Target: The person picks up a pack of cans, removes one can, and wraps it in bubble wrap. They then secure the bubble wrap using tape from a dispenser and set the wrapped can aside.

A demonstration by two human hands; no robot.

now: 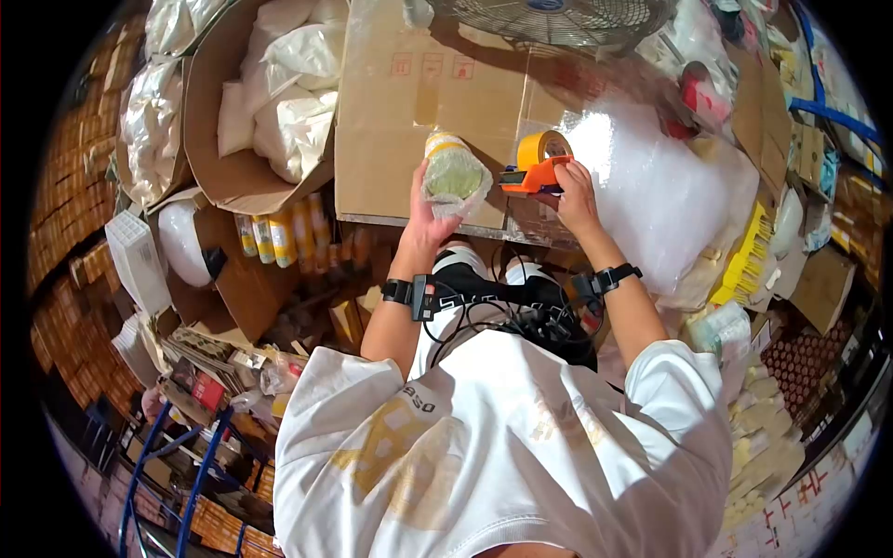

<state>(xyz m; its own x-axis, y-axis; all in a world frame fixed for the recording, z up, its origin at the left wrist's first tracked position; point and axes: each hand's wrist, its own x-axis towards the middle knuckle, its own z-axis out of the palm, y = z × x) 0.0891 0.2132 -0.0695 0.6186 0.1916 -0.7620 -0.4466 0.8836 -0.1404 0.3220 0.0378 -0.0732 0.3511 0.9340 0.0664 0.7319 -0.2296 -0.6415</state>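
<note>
My left hand (430, 216) is closed round a bubble-wrapped bundle (456, 179), pale green inside, with yellow tape across its far end. To its right, my right hand (575, 197) grips an orange tape dispenser (533, 179) loaded with a roll of yellow tape (545, 147). The bundle and the dispenser are apart, both over the front part of a cardboard surface (381, 149). Fingers on the far side of each held thing are partly hidden.
A fan (558, 19) stands at the far edge. Clear plastic wrap (642, 186) is heaped on the right. At left, a cardboard box (209, 167) holds white bags (293, 116). Several yellow-and-white packages (279, 237) stand below it, and a blue metal frame (191, 474) is at lower left.
</note>
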